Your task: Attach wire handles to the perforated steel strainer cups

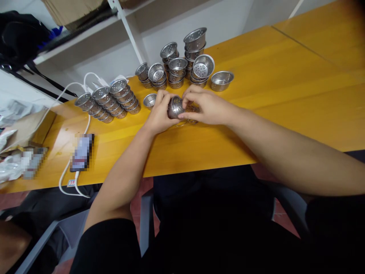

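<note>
My left hand [160,115] is wrapped round a small perforated metal strainer basket [175,107], its holed side toward me. My right hand [201,104] is closed at the basket's right edge, thumb below and fingers curled above; whatever finer piece the fingertips may pinch is hidden. Thin bent wire pieces [186,123] lie on the table under my right hand, partly covered by it. A low metal cup [149,100] sits just behind my left hand, and a shallow cup [222,80] stands beyond my right hand.
Stacked strainer baskets [176,66] stand behind my hands, with more stacks [110,99] to the left. A phone [82,152] with a white cable [64,179] lies on the yellow table [285,95]. Another person's arm [13,239] shows at lower left.
</note>
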The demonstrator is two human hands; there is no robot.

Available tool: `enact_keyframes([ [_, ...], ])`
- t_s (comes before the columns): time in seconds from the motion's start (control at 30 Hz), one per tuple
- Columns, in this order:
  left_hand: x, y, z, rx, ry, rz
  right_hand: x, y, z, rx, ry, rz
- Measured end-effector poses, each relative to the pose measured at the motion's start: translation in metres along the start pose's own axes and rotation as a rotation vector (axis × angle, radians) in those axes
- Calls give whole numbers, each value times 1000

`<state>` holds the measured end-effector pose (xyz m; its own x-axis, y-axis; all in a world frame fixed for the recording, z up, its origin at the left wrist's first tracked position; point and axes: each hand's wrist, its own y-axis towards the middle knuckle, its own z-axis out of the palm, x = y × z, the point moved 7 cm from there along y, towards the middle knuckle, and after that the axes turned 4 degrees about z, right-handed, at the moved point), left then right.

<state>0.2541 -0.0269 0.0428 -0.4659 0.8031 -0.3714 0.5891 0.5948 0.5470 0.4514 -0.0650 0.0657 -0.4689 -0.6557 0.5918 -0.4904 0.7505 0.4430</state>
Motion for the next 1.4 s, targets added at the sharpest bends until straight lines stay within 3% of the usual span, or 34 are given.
enact_keyframes([
  [0.43, -10, 0, -2, 29, 39, 95, 0, 0, -7, -37, 23, 7],
  [0.67, 20, -4, -20, -8, 47, 42, -4, 1, -12, -8, 203, -40],
  [0.83, 50, -9, -28, -96, 27, -83, -26, 0, -13, -19, -3, 65],
  [1.0, 55, -12, -24, -76, 5, -166, -48, -3, -15, 31, -162, 163],
  [1.23, 40, -9, -23, -89, -74, -109, -53, -1, -6, 63, -201, 198],
  [1.4, 67, -14, -32, -249, -30, -117, -57, 0, -8, 78, -233, 225],
])
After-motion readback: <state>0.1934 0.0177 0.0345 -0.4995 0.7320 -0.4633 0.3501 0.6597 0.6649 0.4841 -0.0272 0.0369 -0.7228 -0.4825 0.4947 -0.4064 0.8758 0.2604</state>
